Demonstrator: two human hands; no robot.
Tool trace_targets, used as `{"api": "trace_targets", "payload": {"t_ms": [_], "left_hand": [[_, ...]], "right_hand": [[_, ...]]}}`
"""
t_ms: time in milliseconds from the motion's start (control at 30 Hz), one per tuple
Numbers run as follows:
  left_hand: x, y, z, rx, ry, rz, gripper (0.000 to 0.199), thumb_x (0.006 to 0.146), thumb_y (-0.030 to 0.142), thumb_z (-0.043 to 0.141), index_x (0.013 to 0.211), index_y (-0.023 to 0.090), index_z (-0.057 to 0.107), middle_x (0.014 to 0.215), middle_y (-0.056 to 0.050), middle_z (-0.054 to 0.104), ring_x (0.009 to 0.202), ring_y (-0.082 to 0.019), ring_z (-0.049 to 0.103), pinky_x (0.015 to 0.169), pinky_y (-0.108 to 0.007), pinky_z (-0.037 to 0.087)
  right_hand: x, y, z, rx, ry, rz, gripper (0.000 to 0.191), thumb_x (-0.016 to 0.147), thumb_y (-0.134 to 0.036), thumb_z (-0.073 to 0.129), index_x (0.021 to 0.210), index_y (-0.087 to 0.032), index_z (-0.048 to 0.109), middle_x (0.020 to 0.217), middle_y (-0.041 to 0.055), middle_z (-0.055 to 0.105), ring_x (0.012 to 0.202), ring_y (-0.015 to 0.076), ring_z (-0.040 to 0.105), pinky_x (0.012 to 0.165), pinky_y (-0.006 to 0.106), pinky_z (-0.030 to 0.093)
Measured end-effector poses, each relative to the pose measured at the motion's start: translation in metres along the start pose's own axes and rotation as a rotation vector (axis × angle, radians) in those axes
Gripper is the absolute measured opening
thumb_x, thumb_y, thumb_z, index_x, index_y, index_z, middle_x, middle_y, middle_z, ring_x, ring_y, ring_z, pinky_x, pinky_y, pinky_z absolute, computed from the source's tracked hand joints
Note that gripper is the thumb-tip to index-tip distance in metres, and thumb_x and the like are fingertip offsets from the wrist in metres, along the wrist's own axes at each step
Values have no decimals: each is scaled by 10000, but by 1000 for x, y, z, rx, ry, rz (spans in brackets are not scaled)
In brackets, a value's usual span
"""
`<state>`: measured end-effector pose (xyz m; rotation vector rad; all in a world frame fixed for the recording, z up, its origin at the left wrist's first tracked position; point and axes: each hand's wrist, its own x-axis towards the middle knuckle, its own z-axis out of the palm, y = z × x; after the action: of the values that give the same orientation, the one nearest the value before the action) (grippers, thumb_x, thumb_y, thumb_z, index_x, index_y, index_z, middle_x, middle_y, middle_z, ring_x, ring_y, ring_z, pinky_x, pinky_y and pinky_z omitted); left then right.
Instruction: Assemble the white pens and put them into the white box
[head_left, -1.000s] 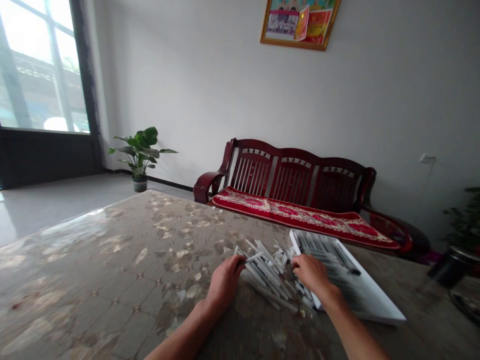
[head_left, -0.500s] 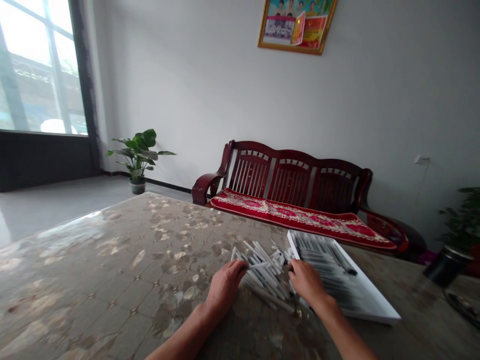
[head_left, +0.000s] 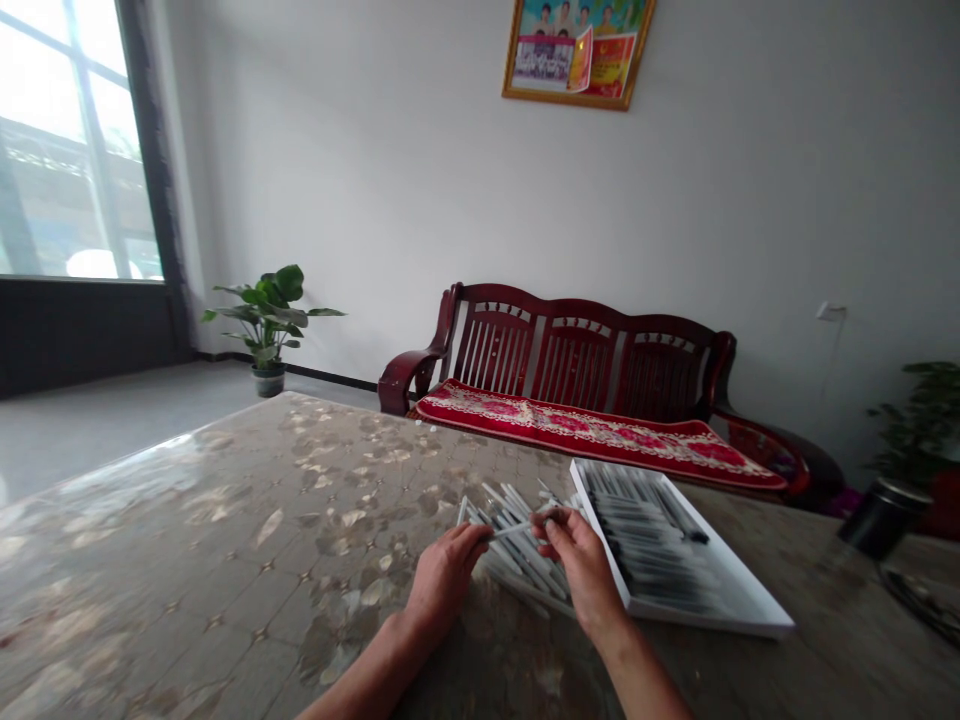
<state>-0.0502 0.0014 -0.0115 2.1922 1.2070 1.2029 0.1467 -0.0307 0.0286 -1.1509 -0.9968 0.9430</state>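
My left hand [head_left: 448, 570] is closed on one end of a thin, pale pen-like tube [head_left: 512, 530], over the near side of a loose pile. My right hand [head_left: 576, 555] is pinched at the tube's other end; a small dark piece shows at its fingertips, too small to name. Beneath and between the hands lies the pile of whitish tubes [head_left: 536, 570]. Just right of my right hand, a shallow white box [head_left: 739, 590] holds rows of clear tubes with dark ends [head_left: 645, 530].
The patterned table [head_left: 360, 520] extends left and forward. Behind it stands a dark red wooden bench [head_left: 581, 350] with a red floral cover. On the right are a black cylindrical container [head_left: 885, 518] and a dark cable. A potted plant [head_left: 270, 320] stands on the floor.
My right hand has moved left from beside the box to the tube in my left hand, and its fingers now meet the tube's end. The view has shifted slightly.
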Motion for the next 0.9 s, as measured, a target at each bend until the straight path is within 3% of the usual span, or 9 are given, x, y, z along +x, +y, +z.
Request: {"api": "trace_targets", "payload": {"t_ms": [133, 333, 700, 900], "left_hand": [[1, 0, 0, 13, -6, 0, 223, 901, 253, 518, 997, 269, 719, 944, -18, 748, 866, -175, 698, 780, -236, 503], [0, -1, -1, 10, -7, -10, 234, 897, 260, 518, 1001, 274, 728, 947, -21, 753, 869, -177, 700, 782, -236, 503], [2, -1, -3, -31, -29, -13, 232, 857, 252, 569, 992, 290, 754, 890, -24, 759, 818, -175, 706, 738, -220, 501], [2, 0, -6, 23, -69, 0, 246, 865, 213, 561, 996, 292, 754, 886, -22, 759, 811, -174, 709, 716, -214, 486]], "right_hand": [[-2, 8, 6, 64, 86, -15, 416, 575, -474, 825, 852, -188, 709, 774, 17, 696, 709, 157, 617, 597, 234, 472], [-6, 5, 13, 96, 66, 49, 398, 544, -444, 822, 818, -176, 718, 734, 24, 692, 686, 171, 625, 580, 251, 486], [-3, 10, 6, -183, 104, -78, 401, 623, -508, 728, 831, -166, 752, 630, 29, 677, 588, 177, 571, 509, 252, 419], [-4, 10, 1, -420, 49, -212, 344, 721, -527, 646, 803, -203, 730, 673, 38, 698, 624, 202, 622, 598, 280, 476]]}}
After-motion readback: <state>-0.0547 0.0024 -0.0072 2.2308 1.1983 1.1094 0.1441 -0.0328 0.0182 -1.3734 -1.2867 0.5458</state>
